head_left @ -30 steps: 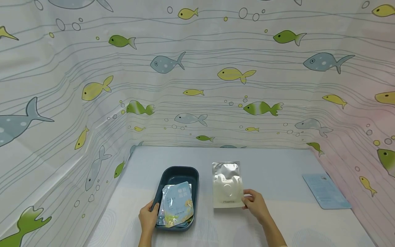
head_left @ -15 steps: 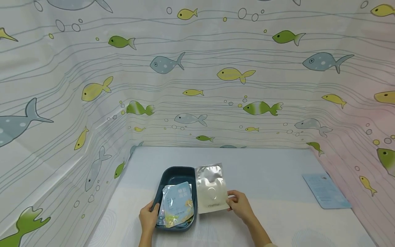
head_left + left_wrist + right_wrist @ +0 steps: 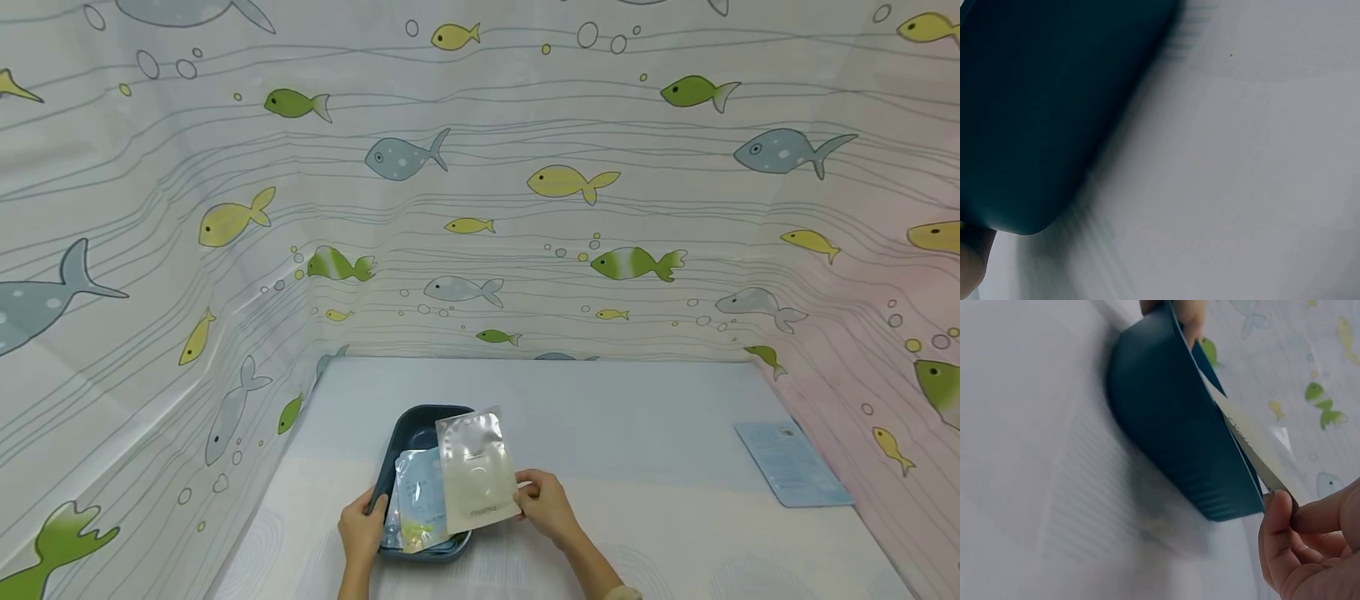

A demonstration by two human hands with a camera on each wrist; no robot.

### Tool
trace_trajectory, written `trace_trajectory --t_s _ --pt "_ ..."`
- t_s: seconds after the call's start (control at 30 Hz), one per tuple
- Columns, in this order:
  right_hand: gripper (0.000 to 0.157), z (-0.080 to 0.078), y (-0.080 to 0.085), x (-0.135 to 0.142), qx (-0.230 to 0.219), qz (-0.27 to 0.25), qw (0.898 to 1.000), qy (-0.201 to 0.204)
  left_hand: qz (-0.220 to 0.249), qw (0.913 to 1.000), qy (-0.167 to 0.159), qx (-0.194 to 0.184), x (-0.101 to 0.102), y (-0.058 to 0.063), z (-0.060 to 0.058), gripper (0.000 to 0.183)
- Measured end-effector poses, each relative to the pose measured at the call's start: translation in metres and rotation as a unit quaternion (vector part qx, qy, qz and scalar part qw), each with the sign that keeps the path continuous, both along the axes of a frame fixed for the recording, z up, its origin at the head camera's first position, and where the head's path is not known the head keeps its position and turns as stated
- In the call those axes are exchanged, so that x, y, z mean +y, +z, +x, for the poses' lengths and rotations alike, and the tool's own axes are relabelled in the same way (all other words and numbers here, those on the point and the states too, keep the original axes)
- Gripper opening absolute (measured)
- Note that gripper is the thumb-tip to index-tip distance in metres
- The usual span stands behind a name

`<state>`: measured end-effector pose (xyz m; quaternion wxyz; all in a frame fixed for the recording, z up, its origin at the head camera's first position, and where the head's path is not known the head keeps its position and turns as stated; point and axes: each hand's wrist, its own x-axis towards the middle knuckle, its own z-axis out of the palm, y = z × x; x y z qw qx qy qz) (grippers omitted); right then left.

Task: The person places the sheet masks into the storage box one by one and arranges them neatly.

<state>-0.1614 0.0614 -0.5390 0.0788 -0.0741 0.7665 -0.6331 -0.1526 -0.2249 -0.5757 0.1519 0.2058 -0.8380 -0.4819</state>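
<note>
My left hand (image 3: 360,530) grips the left rim of a dark blue rectangular bin (image 3: 412,433); in the left wrist view the bin's side (image 3: 1041,112) fills the upper left. Inside lie several flat packets, a light blue sheet mask packet (image 3: 420,492) uppermost. My right hand (image 3: 546,505) pinches the right edge of a silver and cream sheet mask packet (image 3: 477,475), which overlaps the bin's right side and part of the blue packet. In the right wrist view, the thumb and fingers (image 3: 1280,509) hold that packet's edge, tilted along the bin's rim.
A light blue flat packet (image 3: 795,463) lies at the right edge of the white table (image 3: 637,417). A fish-patterned curtain (image 3: 480,183) encloses the table at the back and on both sides.
My right hand has carried the silver and cream packet leftward, from beside the bin to over its right part, tilting it slightly. The left hand and bin have stayed in place.
</note>
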Motion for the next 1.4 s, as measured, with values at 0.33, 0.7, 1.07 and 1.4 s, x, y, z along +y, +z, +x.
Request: trace_trajectory --t_s 0.33,0.7,1.07,1.4 --pt "0.024 -0.002 0.001 -0.024 0.011 -0.019 1.0 0.003 0.0 1.0 -0.003 0.007 -0.001 0.0 0.0 0.031" --pt "0.022 -0.003 -0.001 -0.046 0.05 0.001 0.999 -0.014 -0.002 1.0 -0.003 0.003 -0.001 0.0 -0.001 0.031" --pt "0.021 0.0 -0.007 -0.065 0.141 0.091 0.985 -0.034 0.0 1.0 -0.003 0.002 0.0 0.002 0.0 0.031" --pt "0.021 0.007 -0.006 -0.076 0.199 0.161 0.967 -0.019 0.006 1.0 -0.008 0.001 0.0 0.002 0.001 0.032"
